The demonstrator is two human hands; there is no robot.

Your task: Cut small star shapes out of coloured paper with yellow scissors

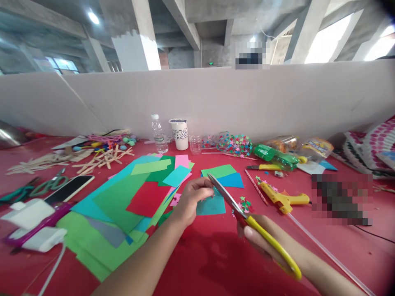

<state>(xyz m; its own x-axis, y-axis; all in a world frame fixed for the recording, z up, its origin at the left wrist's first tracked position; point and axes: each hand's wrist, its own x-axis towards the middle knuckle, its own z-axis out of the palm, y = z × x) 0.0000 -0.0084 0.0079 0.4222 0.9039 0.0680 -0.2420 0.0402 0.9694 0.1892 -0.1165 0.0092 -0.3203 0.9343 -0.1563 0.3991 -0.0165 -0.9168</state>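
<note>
My right hand (274, 234) holds yellow-handled scissors (226, 193), their metal blades pointing up and to the left. The blades look closed or nearly so. Close by the blade tips, my left hand (197, 195) is closed in a pinch, thumb against fingers. What it pinches is too small to make out. Below the fingertips is a teal piece of paper (212, 206), partly covered by hand and blades. Behind it lie a green sheet (219, 170) and a blue sheet (233, 180). Small star-shaped pieces (245, 203) are scattered beside the scissors.
Coloured paper sheets (120, 201) pile up at left, near a phone (70, 189) and craft sticks (106, 159). A water bottle (159, 135) and white cup (180, 135) stand at the back. A yellow glue gun (285, 198), utility knife (268, 167) and green bottle (274, 156) lie right.
</note>
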